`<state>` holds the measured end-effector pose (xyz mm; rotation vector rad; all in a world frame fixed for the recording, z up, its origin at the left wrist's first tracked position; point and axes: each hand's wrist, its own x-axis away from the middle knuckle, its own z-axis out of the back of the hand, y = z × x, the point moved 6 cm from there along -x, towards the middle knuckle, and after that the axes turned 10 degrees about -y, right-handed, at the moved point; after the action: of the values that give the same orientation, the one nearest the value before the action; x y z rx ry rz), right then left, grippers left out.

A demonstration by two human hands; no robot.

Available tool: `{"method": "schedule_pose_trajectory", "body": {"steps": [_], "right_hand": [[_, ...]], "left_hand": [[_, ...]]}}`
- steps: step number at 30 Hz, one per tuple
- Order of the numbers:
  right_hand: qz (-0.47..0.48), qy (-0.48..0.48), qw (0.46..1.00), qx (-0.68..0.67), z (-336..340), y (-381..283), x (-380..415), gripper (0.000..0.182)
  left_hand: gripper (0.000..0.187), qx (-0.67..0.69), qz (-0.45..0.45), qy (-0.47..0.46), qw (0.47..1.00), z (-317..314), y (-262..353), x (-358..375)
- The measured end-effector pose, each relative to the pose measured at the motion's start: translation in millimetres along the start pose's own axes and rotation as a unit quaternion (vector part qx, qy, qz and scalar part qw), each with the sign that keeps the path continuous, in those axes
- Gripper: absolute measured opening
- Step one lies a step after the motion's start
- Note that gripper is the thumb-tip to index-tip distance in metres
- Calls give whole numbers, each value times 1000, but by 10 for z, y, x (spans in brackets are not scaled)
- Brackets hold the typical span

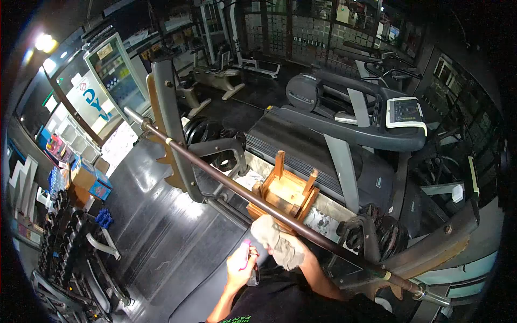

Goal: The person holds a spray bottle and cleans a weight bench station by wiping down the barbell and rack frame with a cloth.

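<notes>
Left hand [237, 265] grip wrapped around spray bottle [246, 252]; right hand [298, 246] grip clutching bunched cloth [265, 230], just beside barbell [215, 175]. Cloth-bar contact: can't tell. Risks: a hard push could shift the bar on its rack [173, 110]; loose cloth could slip; stray spray could hit the upturned wooden stool [285, 192] beyond.
</notes>
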<state>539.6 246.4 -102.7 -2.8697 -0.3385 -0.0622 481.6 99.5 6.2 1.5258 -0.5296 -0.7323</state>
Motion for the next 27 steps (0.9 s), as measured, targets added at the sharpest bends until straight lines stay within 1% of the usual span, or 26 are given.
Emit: {"method": "schedule_pose_trajectory", "body": {"steps": [1, 2, 3, 4, 5, 6, 7, 8, 9, 10, 11, 13, 14, 16, 17, 19, 20, 21, 23, 24, 25, 27], "right_hand": [[14, 99, 988, 122, -310, -46, 114, 35], [14, 154, 964, 218, -398, -82, 206, 30], [82, 138, 933, 323, -485, -130, 249, 23], [119, 168, 878, 432, -827, -211, 340, 21], [153, 195, 808, 534, -1202, -306, 392, 18], [266, 221, 683, 643, -1417, -434, 426, 16], [367, 237, 529, 727, -1639, -492, 445, 15], [399, 276, 422, 766, -1778, -556, 369, 23], [349, 316, 285, 835, -1907, -588, 267, 30], [305, 284, 214, 884, -1766, -609, 60, 38], [305, 285, 212, 883, -1729, -630, -49, 38], [133, 285, 94, 944, -1617, -595, -433, 41], [136, 285, 92, 944, -1627, -648, -557, 41], [117, 233, 85, 962, -1610, -686, -802, 43], [116, 234, 82, 962, -1586, -722, -899, 43], [166, 207, 93, 960, -1592, -736, -1029, 43], [173, 206, 71, 961, -1592, -729, -1015, 45], [173, 203, 69, 961, -1574, -707, -956, 45], [112, 224, 102, 963, -1652, -633, -737, 42], [95, 227, 82, 966, -1659, -608, -618, 37], [95, 228, 78, 966, -1656, -582, -498, 37], [110, 252, 82, 958, -1641, -562, -211, 32]], "left_hand": [[13, 3, 8, -3, 1000, 47, 52, -23], [12, 52, 40, -1, 998, 111, 57, -27], [14, 87, 58, 4, 994, 189, 35, -26], [15, 91, 56, 14, 994, 270, 22, -33], [17, 95, 53, 24, 994, 339, 11, -41], [20, 92, 48, 29, 994, 385, 29, -52], [20, 93, 47, 25, 994, 417, 28, -68], [20, 78, 49, 22, 996, 451, 22, -76], [21, 62, 51, 20, 997, 477, 10, -68], [21, 50, 49, 21, 997, 502, -8, -53], [21, 51, 48, 19, 997, 513, -13, -21], [21, 73, 42, 17, 996, 539, -38, 52], [21, 97, 53, 17, 994, 567, -123, 130], [21, 101, 54, 21, 993, 597, -236, 253], [20, 109, 56, 26, 992, 581, -275, 308], [20, 119, 54, 37, 991, 530, -294, 412], [20, 122, 49, 31, 991, 495, -281, 448], [20, 125, 45, 26, 991, 479, -268, 478], [20, 145, 63, 15, 987, 466, -268, 543], [19, 128, 57, -6, 990, 441, -229, 538], [19, 113, 52, -28, 992, 403, -198, 523], [19, 106, 60, -40, 992, 365, -211, 508]]}}
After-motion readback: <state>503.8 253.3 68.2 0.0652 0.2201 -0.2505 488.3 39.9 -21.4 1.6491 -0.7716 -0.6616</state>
